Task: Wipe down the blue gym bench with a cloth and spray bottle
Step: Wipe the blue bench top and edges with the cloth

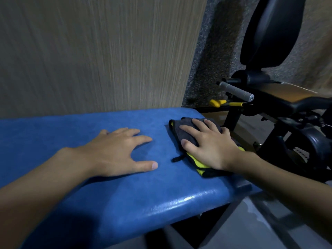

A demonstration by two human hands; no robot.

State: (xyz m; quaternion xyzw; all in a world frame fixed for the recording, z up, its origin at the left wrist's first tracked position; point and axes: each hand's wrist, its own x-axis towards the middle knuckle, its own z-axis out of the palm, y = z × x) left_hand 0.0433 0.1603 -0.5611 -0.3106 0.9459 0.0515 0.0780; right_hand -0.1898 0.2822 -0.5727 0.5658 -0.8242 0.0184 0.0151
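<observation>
Head view looks down on our two bare hands laid on the blue gym bench [107,203], whose padded top runs across the lower half of the picture, with a glossy sheen along its near rounded edge. Our left hand [115,150] rests palm down on the bare blue pad near the middle, fingers straight and spread apart, holding nothing. Our right hand [210,146] lies flat on the cloth [185,133], fingers straight and slightly spread, pressing it onto the bench without curling round it. The cloth is dark grey with a yellow side showing beneath the wrist and a small black loop sticking out toward the left hand; it sits at the right end of the bench, close to the far corner. The two hands are near each other but apart. Behind the bench stands a wood-grain wall panel [89,51]. To the right is a black gym machine [287,105] with a grey handle [235,91], a yellow knob [218,102] and a black pad [269,33] above.
</observation>
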